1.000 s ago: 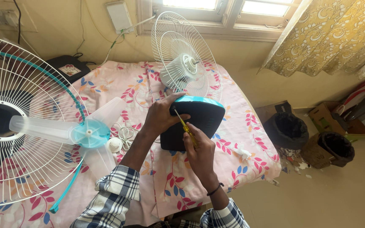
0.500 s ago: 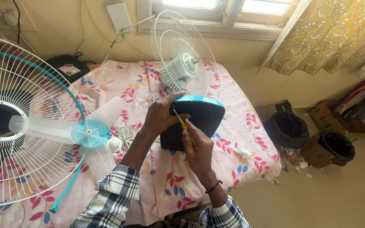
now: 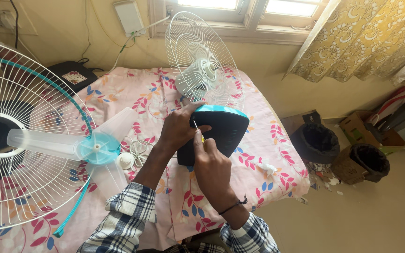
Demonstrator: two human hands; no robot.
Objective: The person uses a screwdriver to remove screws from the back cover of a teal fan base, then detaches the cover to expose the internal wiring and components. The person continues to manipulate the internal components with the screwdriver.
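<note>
Closed tight, the grip of the right hand (image 3: 212, 166) holds a slim yellow-handled screwdriver (image 3: 197, 129) whose metal shaft points toward 11 o'clock, while the left hand (image 3: 179, 129) clasps the fan base (image 3: 226, 129) at its 9 o'clock edge. That base, smooth dark plastic trimmed teal, lies on the floral bed (image 3: 268, 140), just beyond both hands at 1 o'clock, below the white wire fan guard (image 3: 202, 61)

Bare flowered pink bedsheet (image 3: 277, 140) lies open to the right of the dark teal-edged fan base (image 3: 221, 133), while the upright white wire fan guard (image 3: 202, 61) blocks behind it, and the translucent fan blade with teal hub (image 3: 94, 147), coiled white cord (image 3: 134, 150) and large white wire grille (image 3: 19, 136) crowd the left.
</note>
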